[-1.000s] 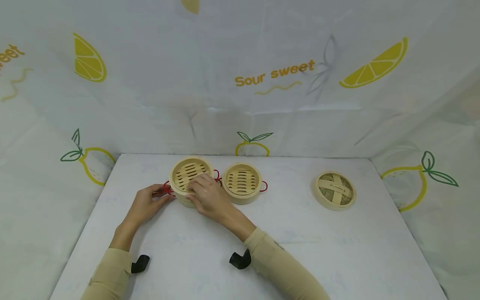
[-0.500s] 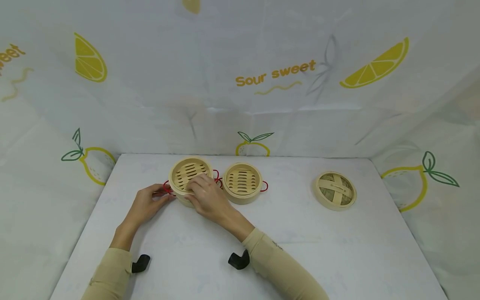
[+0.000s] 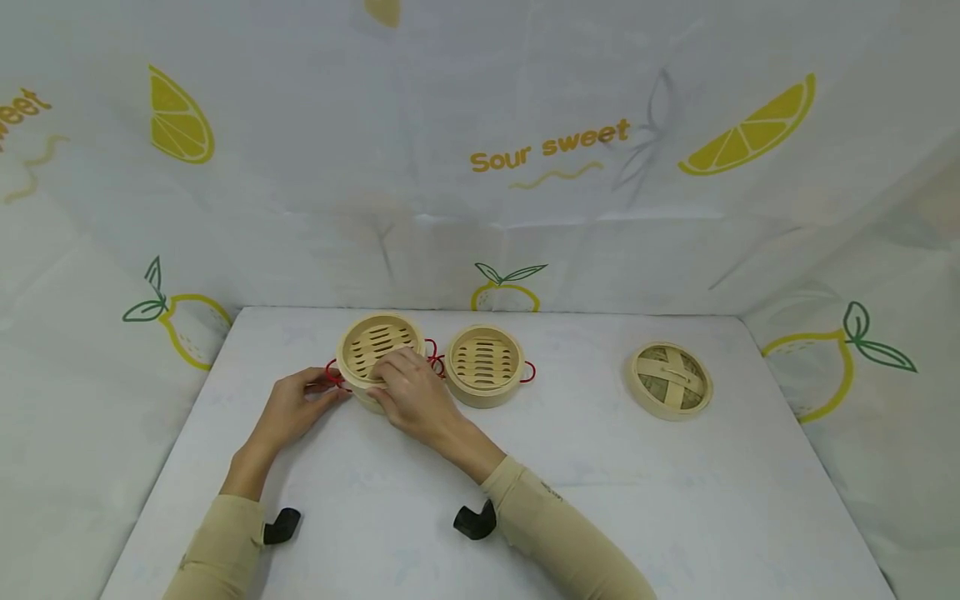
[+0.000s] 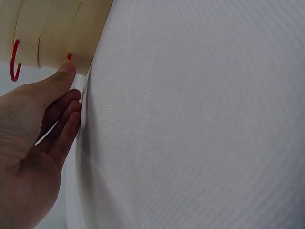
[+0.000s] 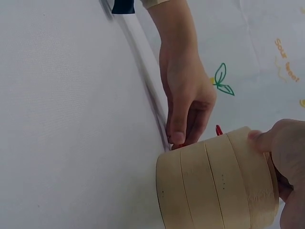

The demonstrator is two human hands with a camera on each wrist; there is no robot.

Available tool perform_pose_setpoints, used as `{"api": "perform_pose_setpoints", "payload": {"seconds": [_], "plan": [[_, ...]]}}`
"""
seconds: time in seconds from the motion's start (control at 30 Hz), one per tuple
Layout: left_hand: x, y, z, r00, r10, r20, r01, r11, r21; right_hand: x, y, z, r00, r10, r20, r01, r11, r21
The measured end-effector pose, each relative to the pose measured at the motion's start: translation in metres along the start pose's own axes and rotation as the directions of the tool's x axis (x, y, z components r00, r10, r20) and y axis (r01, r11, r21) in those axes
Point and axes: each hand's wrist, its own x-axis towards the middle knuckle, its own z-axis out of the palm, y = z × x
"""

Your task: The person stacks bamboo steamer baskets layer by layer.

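Observation:
Two round bamboo steamer baskets stand stacked at the back left of the table. My right hand (image 3: 420, 398) pinches the near rim of the upper steamer basket (image 3: 377, 337), thumb outside and fingers inside over the slotted floor. Beneath it, the lower steamer basket (image 5: 172, 188) sits on the table. My left hand (image 3: 294, 408) is at the stack's left side, its thumb and fingers pinching the lower basket's red handle (image 4: 69, 56), which is mostly hidden. The upper basket's red handle (image 4: 15, 62) sticks out free above the thumb.
Just right of the stack is another steamer basket (image 3: 484, 360) with red handles, slotted floor showing. Farther right lies a woven bamboo lid (image 3: 670, 381). A white cloth with lemon prints (image 3: 504, 297) hangs behind the white table (image 3: 585, 517).
My right hand and the upper basket have shifted very slightly left. My left hand keeps its place at the lower handle; the other basket and the lid have not moved.

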Motion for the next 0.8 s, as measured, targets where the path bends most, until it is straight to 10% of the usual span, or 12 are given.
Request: {"api": "perform_pose_setpoints", "payload": {"seconds": [0.8], "plan": [[-0.0034,0.0005,0.0040,0.999,-0.036,-0.024,0.035,0.999,-0.029,-0.0021,0.0002,0.0008,0.999,0.054,-0.004,-0.053,0.997,0.059]]}}
